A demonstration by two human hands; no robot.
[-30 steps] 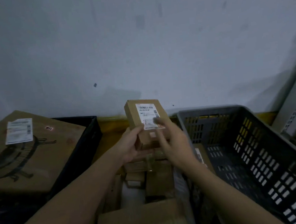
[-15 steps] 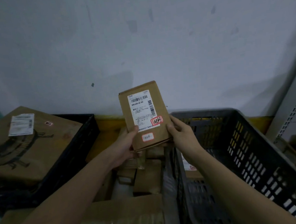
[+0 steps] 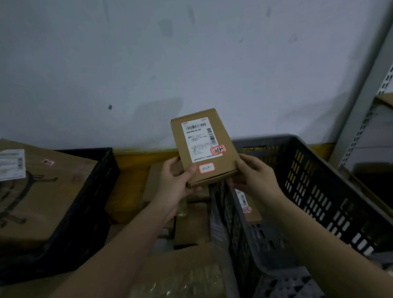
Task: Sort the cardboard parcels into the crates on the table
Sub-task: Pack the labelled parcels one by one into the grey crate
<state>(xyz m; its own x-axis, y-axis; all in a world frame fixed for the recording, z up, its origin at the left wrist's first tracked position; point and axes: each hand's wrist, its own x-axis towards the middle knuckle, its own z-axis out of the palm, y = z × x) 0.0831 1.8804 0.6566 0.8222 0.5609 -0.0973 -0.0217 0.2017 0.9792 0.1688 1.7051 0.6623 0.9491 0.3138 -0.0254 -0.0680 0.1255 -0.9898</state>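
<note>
Both hands grasp a small cardboard parcel [image 3: 203,145] by its lower end, label side up: left hand [image 3: 175,187] at the lower-left corner, right hand [image 3: 253,179] at the lower-right. Parcel is held in the air over the near-left rim of the grey crate [image 3: 314,185]. Black crate [image 3: 83,207] at left holds a big box [image 3: 26,189].

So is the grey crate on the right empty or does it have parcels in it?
Not empty: the grey crate holds one labelled parcel near its left wall.

A pale scuffed wall [image 3: 181,54] rises behind; grey slotted shelving [image 3: 377,97] stands right.
</note>
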